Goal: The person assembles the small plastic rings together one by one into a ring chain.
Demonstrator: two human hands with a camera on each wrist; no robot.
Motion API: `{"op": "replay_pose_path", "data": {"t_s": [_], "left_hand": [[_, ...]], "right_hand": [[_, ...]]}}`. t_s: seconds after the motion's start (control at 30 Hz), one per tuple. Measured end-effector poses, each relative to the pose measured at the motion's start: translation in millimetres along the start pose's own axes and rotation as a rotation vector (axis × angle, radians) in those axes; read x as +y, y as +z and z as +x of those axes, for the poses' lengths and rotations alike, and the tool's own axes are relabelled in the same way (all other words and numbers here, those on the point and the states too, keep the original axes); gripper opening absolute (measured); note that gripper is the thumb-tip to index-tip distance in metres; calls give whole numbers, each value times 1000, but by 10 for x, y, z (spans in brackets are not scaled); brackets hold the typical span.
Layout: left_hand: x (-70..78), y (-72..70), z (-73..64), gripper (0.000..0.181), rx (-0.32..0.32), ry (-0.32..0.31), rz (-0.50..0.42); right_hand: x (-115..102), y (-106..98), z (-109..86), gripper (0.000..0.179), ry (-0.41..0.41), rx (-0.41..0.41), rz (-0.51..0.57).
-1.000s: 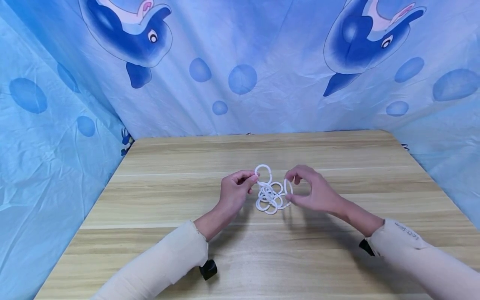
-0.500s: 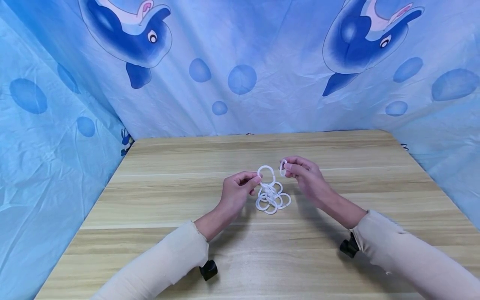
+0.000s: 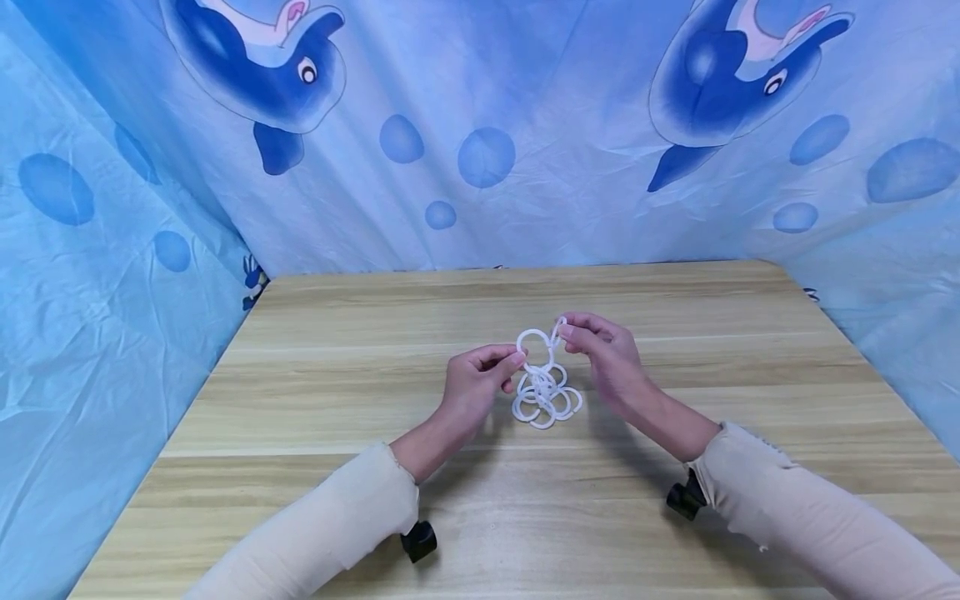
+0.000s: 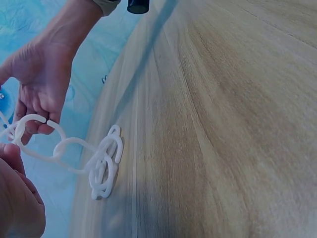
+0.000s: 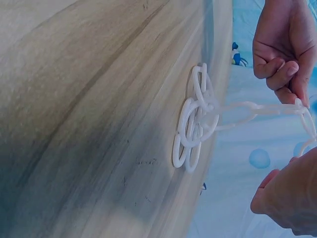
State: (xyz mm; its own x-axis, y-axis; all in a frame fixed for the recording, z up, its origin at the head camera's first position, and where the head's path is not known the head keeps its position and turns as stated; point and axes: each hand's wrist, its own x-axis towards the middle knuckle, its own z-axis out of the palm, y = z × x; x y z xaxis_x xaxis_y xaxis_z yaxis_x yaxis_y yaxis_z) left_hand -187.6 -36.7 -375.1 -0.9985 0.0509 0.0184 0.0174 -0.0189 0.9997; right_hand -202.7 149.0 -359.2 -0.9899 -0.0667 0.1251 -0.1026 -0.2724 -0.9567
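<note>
My left hand [image 3: 480, 379] pinches a white plastic ring [image 3: 534, 332] between thumb and fingers, standing up from a chain of linked rings. To its right, my right hand [image 3: 611, 354] pinches another white ring [image 3: 556, 333], seen nearly edge-on. The two rings meet at the right side of the upright one; whether they are hooked together is hard to tell. In the left wrist view a small gap shows in a raised ring [image 4: 34, 118]. The rest of the chain [image 5: 190, 131] lies heaped on the table below both hands.
A wood-grain table [image 3: 480, 517] lies under the hands. Behind it hangs a blue curtain [image 3: 570, 208] printed with dolphins and bubbles, which also runs down both sides. A black wrist camera [image 3: 418, 542] sits under the left sleeve, another [image 3: 686, 498] under the right.
My right hand has lifted its ring from the right of the heap, then brought it left against the upright ring. My left hand has stayed almost still.
</note>
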Motion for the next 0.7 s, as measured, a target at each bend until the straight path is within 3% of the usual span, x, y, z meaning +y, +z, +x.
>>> {"op": "replay_pose_path", "data": {"t_s": [0.3, 0.7], "left_hand": [[7, 14, -7, 20, -27, 13, -18], [-12, 31, 1, 21, -59, 20, -34]], "right_hand": [[44, -14, 8, 11, -4, 65, -21], [130, 39, -50, 21, 22, -9, -79]]}}
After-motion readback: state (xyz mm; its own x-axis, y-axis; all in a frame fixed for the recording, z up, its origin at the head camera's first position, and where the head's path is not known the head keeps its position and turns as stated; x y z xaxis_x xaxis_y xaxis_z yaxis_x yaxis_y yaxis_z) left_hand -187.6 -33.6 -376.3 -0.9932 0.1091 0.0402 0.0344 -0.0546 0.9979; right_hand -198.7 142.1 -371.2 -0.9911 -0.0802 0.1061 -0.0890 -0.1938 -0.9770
